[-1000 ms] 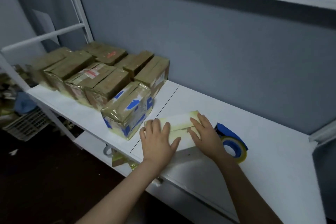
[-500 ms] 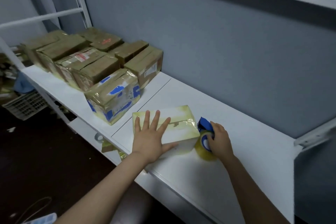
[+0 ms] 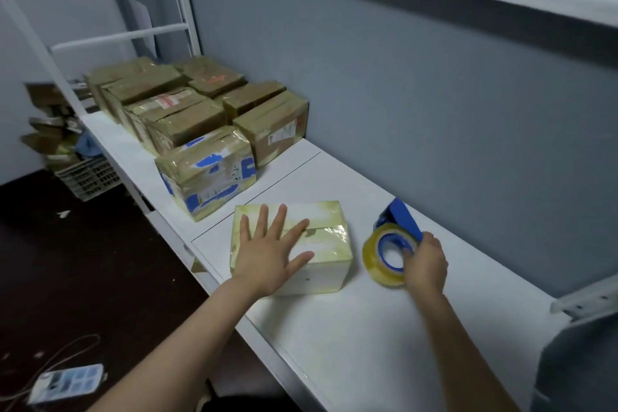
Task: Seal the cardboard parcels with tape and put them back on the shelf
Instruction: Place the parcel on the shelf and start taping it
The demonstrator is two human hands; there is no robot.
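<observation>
While the left hand [image 3: 267,254] lies flat, fingers spread, on the pale parcel [image 3: 329,237] at centre frame, the right hand [image 3: 424,261] grips the tape roll [image 3: 384,257] just beside it. Pulling tape could drag the parcel off the near edge of the shelf [image 3: 368,328]. Taped brown parcels [image 3: 187,124] crowd the upper left, limiting the return space.

Parcel [image 3: 329,246] on the shelf [image 3: 384,328] near its front edge, tape dispenser [image 3: 391,244] just right of it, stacked boxes [image 3: 187,110] far left (several rows deep), basket [image 3: 88,177] below.
</observation>
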